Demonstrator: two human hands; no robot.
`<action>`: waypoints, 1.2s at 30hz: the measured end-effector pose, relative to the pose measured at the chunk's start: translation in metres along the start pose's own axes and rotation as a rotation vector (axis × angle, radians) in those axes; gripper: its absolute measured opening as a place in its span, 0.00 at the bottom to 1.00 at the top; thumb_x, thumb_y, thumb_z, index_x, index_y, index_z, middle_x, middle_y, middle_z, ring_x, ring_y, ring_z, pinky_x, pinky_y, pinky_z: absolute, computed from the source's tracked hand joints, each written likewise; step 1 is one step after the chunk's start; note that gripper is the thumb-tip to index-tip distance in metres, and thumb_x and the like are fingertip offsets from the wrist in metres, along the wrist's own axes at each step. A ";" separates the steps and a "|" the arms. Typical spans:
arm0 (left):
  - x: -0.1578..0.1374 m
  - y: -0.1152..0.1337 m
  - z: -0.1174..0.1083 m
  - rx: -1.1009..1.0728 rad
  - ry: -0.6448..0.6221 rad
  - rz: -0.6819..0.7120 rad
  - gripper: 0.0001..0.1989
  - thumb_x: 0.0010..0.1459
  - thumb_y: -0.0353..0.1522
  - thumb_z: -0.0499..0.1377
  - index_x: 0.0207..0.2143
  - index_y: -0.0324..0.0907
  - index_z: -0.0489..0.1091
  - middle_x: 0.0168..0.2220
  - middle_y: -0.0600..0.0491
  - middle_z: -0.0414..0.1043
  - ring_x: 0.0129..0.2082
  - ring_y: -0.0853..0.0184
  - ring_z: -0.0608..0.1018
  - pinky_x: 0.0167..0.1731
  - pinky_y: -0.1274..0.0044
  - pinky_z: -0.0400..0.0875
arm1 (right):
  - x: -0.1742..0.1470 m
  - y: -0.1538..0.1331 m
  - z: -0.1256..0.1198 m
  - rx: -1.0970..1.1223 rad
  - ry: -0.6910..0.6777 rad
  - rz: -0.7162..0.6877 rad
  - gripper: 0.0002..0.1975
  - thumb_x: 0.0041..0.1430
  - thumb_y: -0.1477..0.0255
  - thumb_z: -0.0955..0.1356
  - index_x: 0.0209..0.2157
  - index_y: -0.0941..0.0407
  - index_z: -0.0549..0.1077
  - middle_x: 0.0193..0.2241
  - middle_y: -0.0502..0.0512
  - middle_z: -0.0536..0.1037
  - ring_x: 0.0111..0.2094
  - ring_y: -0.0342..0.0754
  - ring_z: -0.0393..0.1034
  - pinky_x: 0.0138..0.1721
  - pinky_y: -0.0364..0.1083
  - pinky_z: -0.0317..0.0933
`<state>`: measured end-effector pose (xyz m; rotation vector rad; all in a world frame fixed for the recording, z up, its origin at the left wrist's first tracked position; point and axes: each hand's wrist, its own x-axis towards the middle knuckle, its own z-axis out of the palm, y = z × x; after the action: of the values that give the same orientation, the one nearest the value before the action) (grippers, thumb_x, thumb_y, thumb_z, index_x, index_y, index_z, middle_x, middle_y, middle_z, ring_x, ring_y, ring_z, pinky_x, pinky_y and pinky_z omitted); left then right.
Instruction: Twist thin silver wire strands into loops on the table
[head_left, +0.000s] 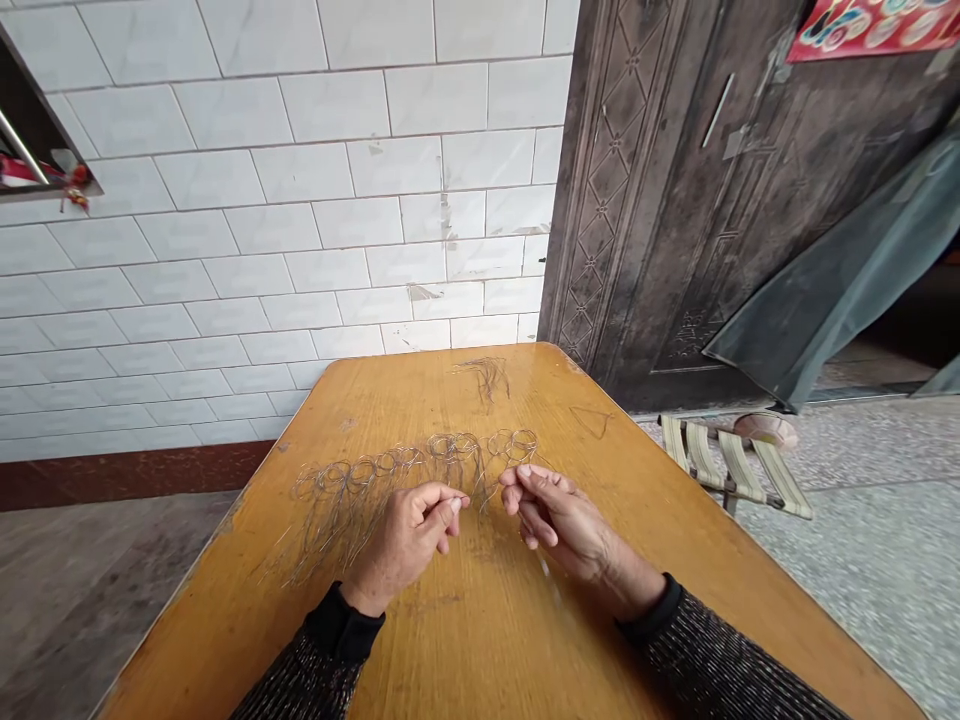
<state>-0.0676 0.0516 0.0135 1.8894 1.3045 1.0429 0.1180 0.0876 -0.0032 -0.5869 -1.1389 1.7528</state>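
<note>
A white tiled wall (300,170) filled the upper left and upper centre, above a wooden table (480,650) spanning the lower frame. A dark carved door (675,200) stood at upper right. Looped wires (409,458) lay in a row from left of centre to the middle. Near them, the right hand (517,478) and left hand (459,500) had thumbs and forefingers close together; whether either gripped a wire, I could not tell. Smaller loose strands (487,378) lay beyond, at centre.
</note>
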 end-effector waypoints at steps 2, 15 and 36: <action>-0.001 0.004 0.003 -0.004 0.028 -0.019 0.16 0.57 0.35 0.49 0.18 0.38 0.62 0.27 0.53 0.70 0.15 0.78 0.66 0.18 0.83 0.61 | 0.001 0.003 0.000 -0.036 -0.045 0.009 0.14 0.48 0.63 0.69 0.34 0.58 0.72 0.22 0.47 0.75 0.08 0.31 0.50 0.13 0.36 0.56; -0.004 0.008 0.017 -0.128 -0.039 -0.074 0.17 0.60 0.38 0.47 0.42 0.36 0.68 0.26 0.52 0.71 0.17 0.74 0.68 0.21 0.80 0.62 | -0.005 0.003 0.006 -0.228 0.047 -0.150 0.13 0.51 0.63 0.68 0.23 0.59 0.73 0.26 0.49 0.74 0.13 0.33 0.58 0.19 0.38 0.54; -0.001 -0.001 0.004 -0.414 -0.091 -0.231 0.14 0.53 0.39 0.56 0.34 0.37 0.70 0.26 0.53 0.69 0.21 0.75 0.68 0.19 0.83 0.58 | -0.005 -0.003 -0.001 -0.193 -0.004 -0.164 0.14 0.54 0.61 0.65 0.29 0.58 0.74 0.23 0.51 0.74 0.14 0.36 0.61 0.19 0.39 0.57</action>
<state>-0.0644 0.0511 0.0102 1.4250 1.1211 1.0030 0.1228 0.0838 -0.0011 -0.5877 -1.3306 1.5163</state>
